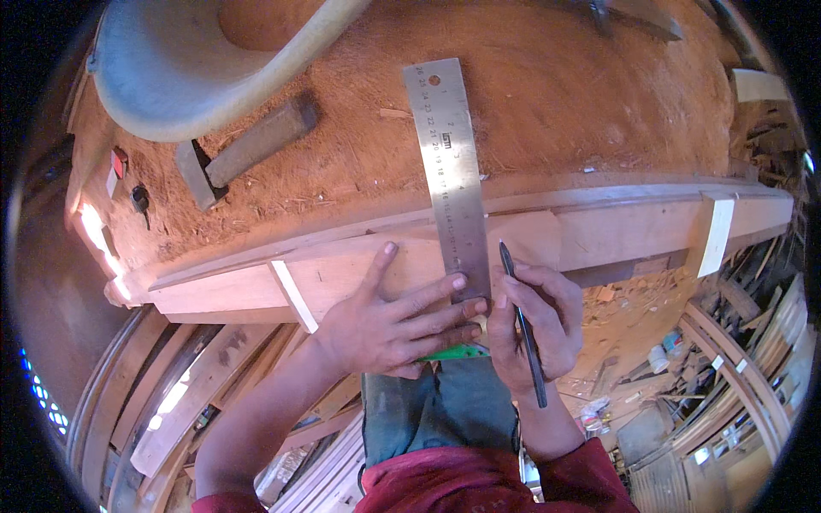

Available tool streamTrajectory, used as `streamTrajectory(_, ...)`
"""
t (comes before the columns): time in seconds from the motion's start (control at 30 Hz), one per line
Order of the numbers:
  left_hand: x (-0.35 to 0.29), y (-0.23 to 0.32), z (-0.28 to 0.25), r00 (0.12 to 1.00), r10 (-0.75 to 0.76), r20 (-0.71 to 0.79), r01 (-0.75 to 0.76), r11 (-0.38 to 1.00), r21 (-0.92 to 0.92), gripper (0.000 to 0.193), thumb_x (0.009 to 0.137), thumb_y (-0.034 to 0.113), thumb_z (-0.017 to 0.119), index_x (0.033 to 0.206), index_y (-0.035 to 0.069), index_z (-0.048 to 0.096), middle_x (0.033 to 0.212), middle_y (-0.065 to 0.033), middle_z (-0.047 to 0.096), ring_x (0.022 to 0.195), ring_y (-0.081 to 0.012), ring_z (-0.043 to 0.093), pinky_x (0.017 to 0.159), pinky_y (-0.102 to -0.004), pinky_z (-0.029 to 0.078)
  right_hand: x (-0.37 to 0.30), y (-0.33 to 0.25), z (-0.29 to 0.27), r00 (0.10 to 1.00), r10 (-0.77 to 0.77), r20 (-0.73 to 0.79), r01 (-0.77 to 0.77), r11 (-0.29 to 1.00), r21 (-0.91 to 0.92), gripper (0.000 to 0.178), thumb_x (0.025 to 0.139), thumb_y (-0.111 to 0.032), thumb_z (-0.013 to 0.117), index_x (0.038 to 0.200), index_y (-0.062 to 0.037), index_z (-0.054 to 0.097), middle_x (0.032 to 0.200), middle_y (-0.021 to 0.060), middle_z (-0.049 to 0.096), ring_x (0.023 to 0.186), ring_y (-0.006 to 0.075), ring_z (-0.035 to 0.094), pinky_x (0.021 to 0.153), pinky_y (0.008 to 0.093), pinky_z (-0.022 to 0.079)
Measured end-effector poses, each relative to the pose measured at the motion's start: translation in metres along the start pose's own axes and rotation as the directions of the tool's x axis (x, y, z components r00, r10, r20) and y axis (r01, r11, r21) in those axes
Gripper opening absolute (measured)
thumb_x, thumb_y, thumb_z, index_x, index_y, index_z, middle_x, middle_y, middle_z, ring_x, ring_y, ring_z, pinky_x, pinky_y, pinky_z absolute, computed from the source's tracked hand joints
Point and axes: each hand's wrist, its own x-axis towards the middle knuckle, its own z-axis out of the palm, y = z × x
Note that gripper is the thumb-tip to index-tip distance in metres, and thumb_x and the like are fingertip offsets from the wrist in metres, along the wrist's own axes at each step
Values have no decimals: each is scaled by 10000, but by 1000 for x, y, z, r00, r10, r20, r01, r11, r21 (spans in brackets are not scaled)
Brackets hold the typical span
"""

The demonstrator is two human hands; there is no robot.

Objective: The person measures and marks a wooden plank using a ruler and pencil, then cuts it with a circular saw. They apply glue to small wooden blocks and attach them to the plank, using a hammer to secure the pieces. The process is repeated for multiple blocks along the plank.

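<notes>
A long pale wooden board [376,265] lies crosswise before me. Across it runs a steel ruler [448,167], its far end reaching over the dusty bench. My left hand [410,321] lies flat with its thumb spread out on the board, the other fingers stretched across the ruler's near part. A green piece [457,351] shows below those fingers; whether it joins the ruler is hidden. Just right of the ruler, my right hand [539,329] is closed around a dark pencil [525,342], its tip pointing away from me at the board.
A hammer [265,141] rests on the dusty bench [564,111] beyond the board, near a large pale curved piece [162,94]. A small red-and-white object [116,171] lies farther left. Curved planks [188,402] stand at lower left; wood scraps [735,308] crowd the right.
</notes>
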Motion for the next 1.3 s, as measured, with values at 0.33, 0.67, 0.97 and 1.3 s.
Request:
streamTrajectory(0.33, -1, -2, -3, 999, -5, -35, 7, 997, 77, 916, 576, 672, 666, 1438, 458, 439, 1576, 146, 332, 1501, -125, 213, 1139, -748, 98, 3, 2, 5, 997, -49, 66, 46, 997, 56, 302, 743, 75, 740, 1031, -17, 733, 1069, 141, 637, 957, 298, 656, 807, 374, 558)
streamTrajectory(0.67, 0, 0, -4, 1000, -24, -13, 24, 1000, -9, 887, 582, 627, 693, 1421, 448, 467, 1526, 140, 411, 1495, -128, 234, 1136, -755, 116, 6, -1, 5, 994, -90, 67, 94, 994, -61, 280, 762, 97, 703, 1019, -13, 725, 1038, 148, 643, 921, 282, 667, 769, 339, 565)
streamTrajectory(0.97, 1, 0, -9, 999, -31, 13, 31, 997, -67, 820, 617, 589, 699, 1398, 437, 501, 1485, 140, 455, 1493, -129, 238, 1147, -753, 90, 1, 0, 13, 994, -110, 6, 110, 991, -74, 251, 796, 103, 701, 1020, -9, 718, 1048, 148, 644, 916, 263, 661, 749, 322, 563)
streamTrajectory(1.3, 0, -1, -9, 1000, -27, -5, 26, 996, -88, 869, 565, 597, 732, 1391, 439, 510, 1517, 143, 421, 1503, -142, 210, 1163, -737, 71, 2, 1, 13, 990, -138, 0, 137, 988, -77, 237, 808, 91, 694, 1025, -4, 716, 1048, 145, 653, 926, 263, 657, 771, 334, 552)
